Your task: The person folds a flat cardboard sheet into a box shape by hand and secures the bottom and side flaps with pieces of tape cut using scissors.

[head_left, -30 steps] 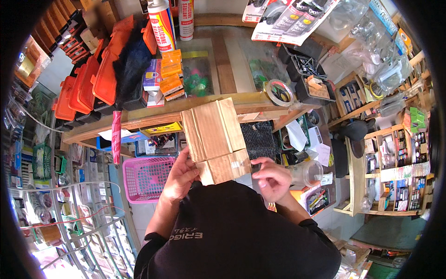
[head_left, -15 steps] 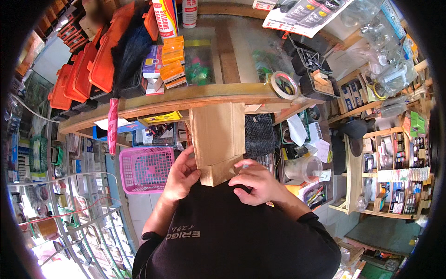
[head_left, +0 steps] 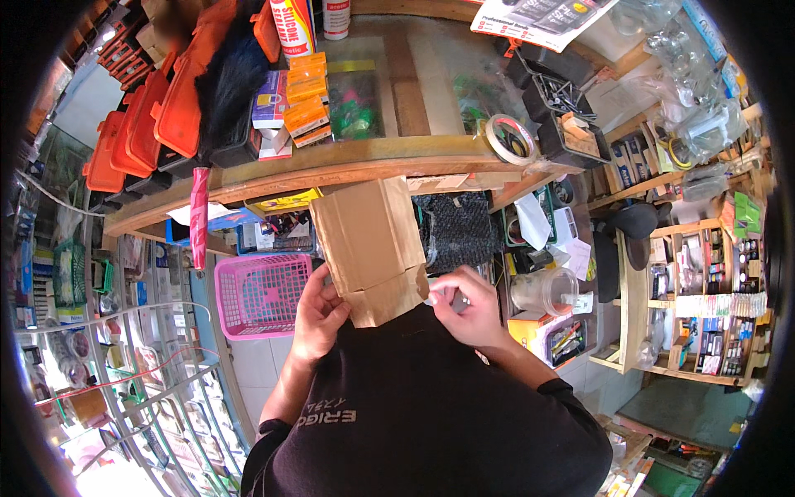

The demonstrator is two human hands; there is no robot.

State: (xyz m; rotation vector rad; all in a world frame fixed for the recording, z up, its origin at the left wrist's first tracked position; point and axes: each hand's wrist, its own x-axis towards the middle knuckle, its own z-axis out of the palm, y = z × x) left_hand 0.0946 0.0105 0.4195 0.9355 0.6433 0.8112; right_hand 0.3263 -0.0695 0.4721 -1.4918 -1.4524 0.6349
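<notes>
A brown cardboard box (head_left: 370, 240) stands on end against my chest, its near flap folded open toward me. My left hand (head_left: 317, 317) grips the box's lower left side. My right hand (head_left: 465, 306) is at the lower right corner of the flap, fingers pinched there on something small that I cannot make out. My black shirt fills the view below the box.
A wooden counter (head_left: 331, 166) runs across just beyond the box, with a tape roll (head_left: 509, 138), orange packets (head_left: 305, 103) and orange cases (head_left: 149, 124) on it. A pink basket (head_left: 257, 294) sits under the counter at left. Stocked shelves (head_left: 704, 290) stand at right.
The box has turned from slanted to nearly upright in front of me. My right hand has come in from the right to the flap's lower right corner.
</notes>
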